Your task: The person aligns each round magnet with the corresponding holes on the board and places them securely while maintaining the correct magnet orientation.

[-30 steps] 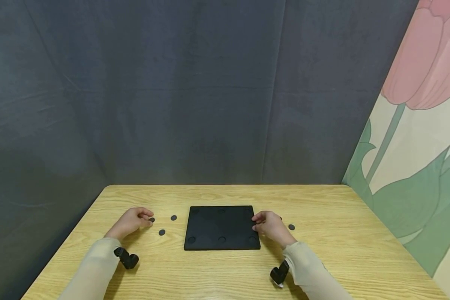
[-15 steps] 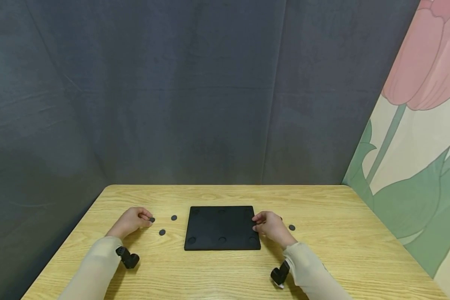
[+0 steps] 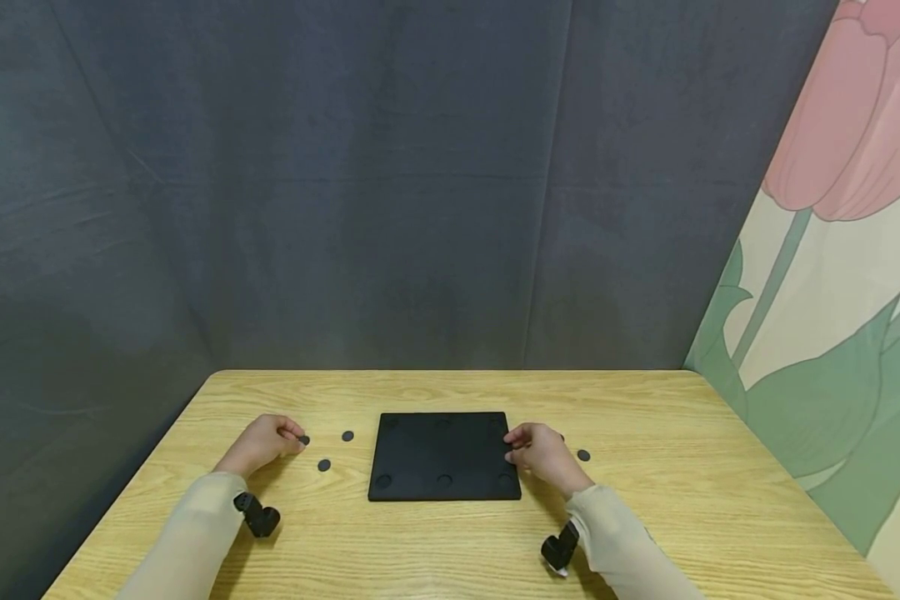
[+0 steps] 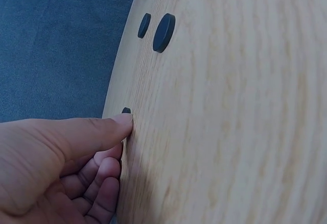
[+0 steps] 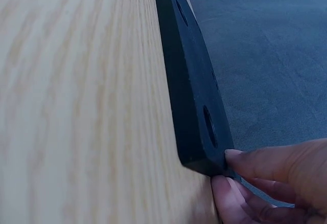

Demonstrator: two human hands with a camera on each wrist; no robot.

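My left hand (image 3: 266, 442) is at the left of the table, thumb and fingertips pinching a small black disc (image 3: 304, 440). In the left wrist view only a sliver of that disc (image 4: 126, 110) shows past the thumb. At the table's middle lies a flat black rectangular board (image 3: 444, 454) with several shallow round recesses along its near and far edges. My right hand (image 3: 543, 456) holds the board's right edge; in the right wrist view the thumb lies on the top face near the corner and the other fingers sit against the side, partly hidden.
Two more black discs, a far one (image 3: 348, 436) and a near one (image 3: 324, 465), lie between my left hand and the board. Right of my right hand is another disc (image 3: 584, 455), with one more mostly hidden behind the hand. A dark curtain (image 3: 450, 208) hangs behind the wooden table (image 3: 435, 550).
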